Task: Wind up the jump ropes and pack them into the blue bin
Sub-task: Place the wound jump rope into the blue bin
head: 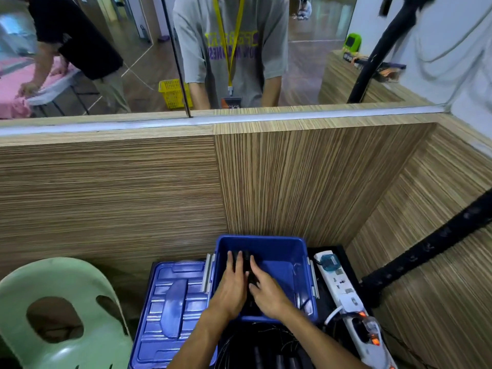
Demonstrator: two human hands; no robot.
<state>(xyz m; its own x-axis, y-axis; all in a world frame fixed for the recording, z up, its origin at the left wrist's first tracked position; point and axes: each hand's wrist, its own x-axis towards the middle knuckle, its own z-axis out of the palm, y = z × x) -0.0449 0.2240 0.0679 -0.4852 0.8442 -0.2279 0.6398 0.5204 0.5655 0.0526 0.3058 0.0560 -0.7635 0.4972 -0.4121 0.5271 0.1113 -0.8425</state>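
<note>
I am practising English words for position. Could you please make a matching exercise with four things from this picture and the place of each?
Things:
1. blue bin
2. bin lid
3. power strip
4. green chair

Places:
A. far left, beside the lid
B. right of the bin
C. under both hands
D. flat, directly left of the bin

Pairs: 1-C, 2-D, 3-B, 4-A

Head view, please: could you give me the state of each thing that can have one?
blue bin: open, lid off, black jump rope inside.
bin lid: off, lying flat left of the bin.
jump rope: in the bin, under both hands.
left hand: fingers straight, pressing the rope.
right hand: fingers straight, pressing the rope.
power strip: switch lights glowing, plug inserted.
</note>
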